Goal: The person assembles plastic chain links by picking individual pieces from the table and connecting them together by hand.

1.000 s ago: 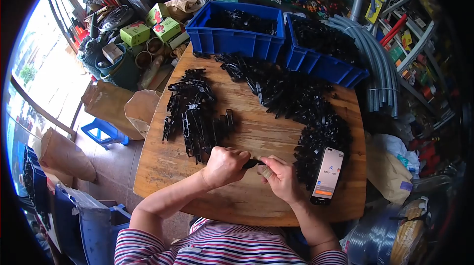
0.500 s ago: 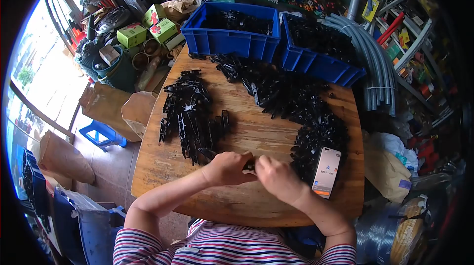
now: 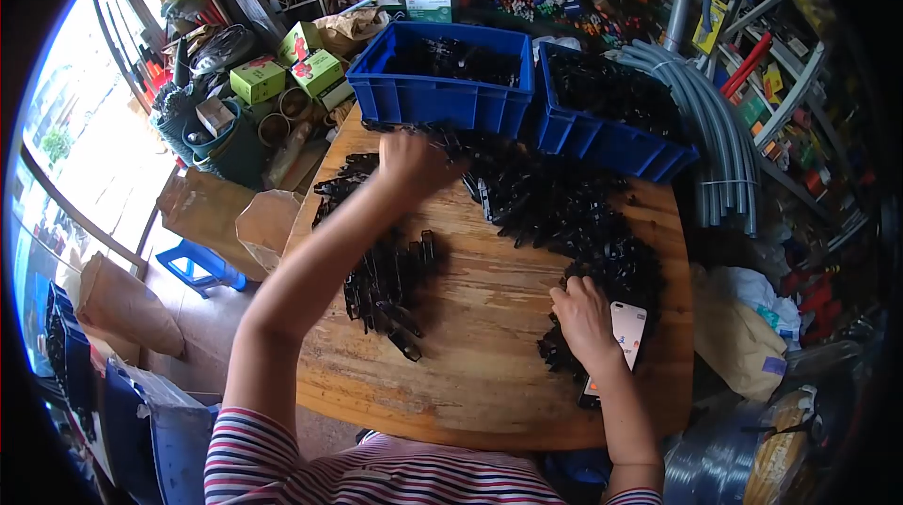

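My left hand [image 3: 419, 162], smeared by motion, is over the far left of the table, where black plastic parts lie in front of the blue bin. Its fingers cannot be made out. My right hand [image 3: 584, 317] is at the near end of the large right-hand pile of black plastic parts [image 3: 555, 195], beside the phone [image 3: 628, 331]. Its fingers curl down onto the parts and look closed on one, though the fingertips are partly hidden. A smaller heap of long black parts [image 3: 376, 293] lies on the left, under my left forearm.
The wooden table [image 3: 489, 392] carries one blue bin [image 3: 442, 101] and a second blue bin [image 3: 602, 143] at its back edge, both holding black parts. Grey pipes [image 3: 724, 157] curve down on the right. Cardboard boxes [image 3: 202, 218] and a blue stool [image 3: 199, 265] stand left.
My hands were together over the near middle of the table. The left has swung away towards the back left, the right has moved to the pile by the phone. Loose parts lie at the left heap's near end.
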A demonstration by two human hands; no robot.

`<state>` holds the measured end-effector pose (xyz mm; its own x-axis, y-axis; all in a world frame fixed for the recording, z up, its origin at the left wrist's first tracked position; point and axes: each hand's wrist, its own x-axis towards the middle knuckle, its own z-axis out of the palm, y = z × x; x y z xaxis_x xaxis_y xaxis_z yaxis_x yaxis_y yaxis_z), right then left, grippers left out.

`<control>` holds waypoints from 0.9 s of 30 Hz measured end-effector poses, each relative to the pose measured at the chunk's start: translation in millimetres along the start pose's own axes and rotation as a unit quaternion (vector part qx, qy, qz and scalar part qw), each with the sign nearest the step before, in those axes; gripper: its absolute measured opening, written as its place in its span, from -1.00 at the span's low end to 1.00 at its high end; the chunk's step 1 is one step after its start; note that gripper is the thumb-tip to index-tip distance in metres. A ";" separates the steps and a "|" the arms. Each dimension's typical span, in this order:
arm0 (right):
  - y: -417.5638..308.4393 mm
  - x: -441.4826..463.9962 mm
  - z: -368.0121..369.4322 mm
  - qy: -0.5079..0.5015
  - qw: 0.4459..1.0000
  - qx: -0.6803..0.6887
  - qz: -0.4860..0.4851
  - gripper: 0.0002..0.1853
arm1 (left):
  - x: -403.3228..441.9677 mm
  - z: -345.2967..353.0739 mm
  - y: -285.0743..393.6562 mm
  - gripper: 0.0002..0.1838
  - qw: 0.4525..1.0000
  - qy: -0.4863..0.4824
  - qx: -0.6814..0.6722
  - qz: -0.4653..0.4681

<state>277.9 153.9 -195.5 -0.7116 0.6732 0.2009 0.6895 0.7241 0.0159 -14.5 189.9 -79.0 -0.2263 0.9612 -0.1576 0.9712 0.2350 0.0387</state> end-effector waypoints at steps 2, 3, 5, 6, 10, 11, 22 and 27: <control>1.9 1.4 1.1 -0.002 1.000 0.019 -0.008 -0.98 | -16.0 95.4 -5.7 -0.25 0.989 0.077 0.124 0.007; 1.1 2.1 1.5 -0.005 0.999 0.029 -0.014 -0.98 | -32.5 105.9 1.1 -0.31 0.994 0.038 0.102 0.005; -3.0 3.5 1.1 0.020 0.997 0.068 -0.013 -0.98 | -47.0 130.3 -0.9 -0.56 0.995 0.074 0.030 0.062; -5.8 5.2 -0.1 0.034 0.996 0.087 -0.012 -0.97 | -54.4 136.9 -1.3 -0.64 0.987 0.127 -0.008 0.098; -34.7 3.7 -30.8 0.088 0.919 0.375 0.079 -0.83 | -89.3 140.4 7.7 -0.66 0.924 0.210 -0.152 0.282; -39.0 2.3 -29.7 0.126 0.907 0.398 0.047 -0.76 | -101.6 136.5 9.7 -0.66 0.910 0.181 -0.240 0.284; -98.6 -17.5 -28.5 0.163 0.796 0.579 0.066 -0.83 | -144.5 137.1 15.8 -0.66 0.877 0.199 -0.365 0.243; -96.1 -18.4 -28.6 0.170 0.817 0.548 0.061 -0.84 | -145.0 139.0 16.8 -0.62 0.881 0.234 -0.325 0.250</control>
<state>228.6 67.6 -172.8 -0.4403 0.8047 0.3982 0.0865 0.4795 -0.8733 44.9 34.4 -192.6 0.0646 0.8862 0.4588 0.7451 -0.3487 0.5686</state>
